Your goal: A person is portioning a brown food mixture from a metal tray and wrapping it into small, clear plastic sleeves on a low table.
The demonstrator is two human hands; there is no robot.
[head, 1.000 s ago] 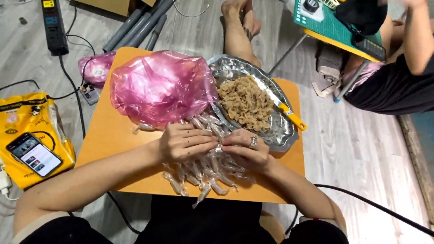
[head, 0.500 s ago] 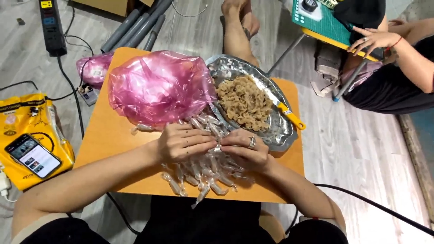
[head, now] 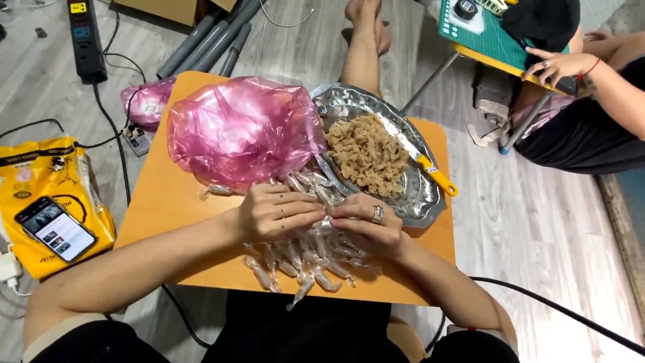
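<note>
We note a small orange desk (head: 175,222) standing on a grey plank floor (head: 537,222). Beyond our fingers on the desk lies a puffed pink plastic bag (head: 245,128); beyond and to the right of them sits an oval metal tray (head: 420,202) carrying a heap of pale brown filling (head: 366,154), with a yellow-handled knife (head: 430,171) laid across its right side. On the floor to the left of the desk we record a yellow packet (head: 40,168) with a phone (head: 55,228) lying on it, a black power strip (head: 85,37) with trailing cables, and a second, smaller pink bag (head: 144,101). Grey pipes (head: 215,40) lie at the far edge. At the top right another person's hand (head: 561,64) rests on a green mat (head: 484,33) on a separate stand.

Both of our forearms come in from the near edge and meet at the desk's middle. Our left hand (head: 279,212) is palm down, fingers (head: 306,208) curled together toward the right hand. Our right hand (head: 366,222), wearing a ring, has its fingers (head: 346,212) curled likewise, the tips of both hands meeting and pinching one clear wrapped piece between them. Directly beneath and on the near side of our fingers lies a pile of clear wrapped pieces (head: 302,265), spilling toward the near desk edge.
</note>
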